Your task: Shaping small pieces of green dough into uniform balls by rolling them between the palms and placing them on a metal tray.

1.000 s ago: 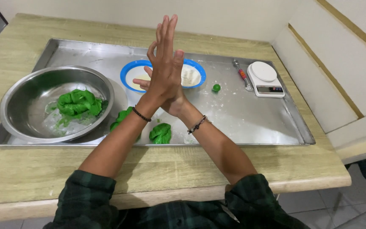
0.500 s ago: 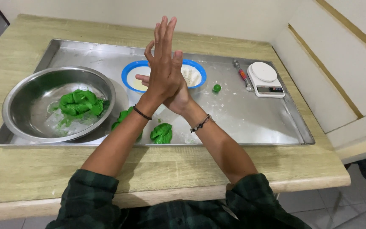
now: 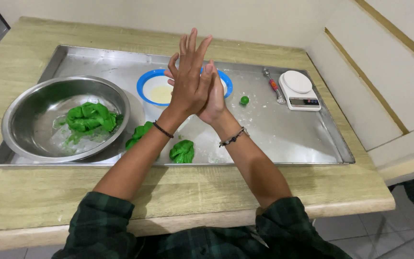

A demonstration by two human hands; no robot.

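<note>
On the table [image 3: 34, 192], one long steel tray [image 3: 97, 60], long axis running left to right. At left inside it, one steel bowl [image 3: 25, 112] holding one crumpled mass of green dough [image 3: 88, 117]. Beside the bowl, two loose dough lumps: one [image 3: 140, 134] half hidden under the left forearm, one [image 3: 182, 151] near the tray's front edge. Above the middle, two hands pressed palm to palm, fingers spread and pointing up and away: left hand [image 3: 190, 84] in front, right hand [image 3: 215, 96] behind it; whether anything sits between the palms cannot be told. Behind them, one blue-rimmed plate [image 3: 152, 86]. Rightward, one small green ball [image 3: 244, 100], one spoon [image 3: 274, 86] lying front to back, one white kitchen scale [image 3: 299, 90].
</note>
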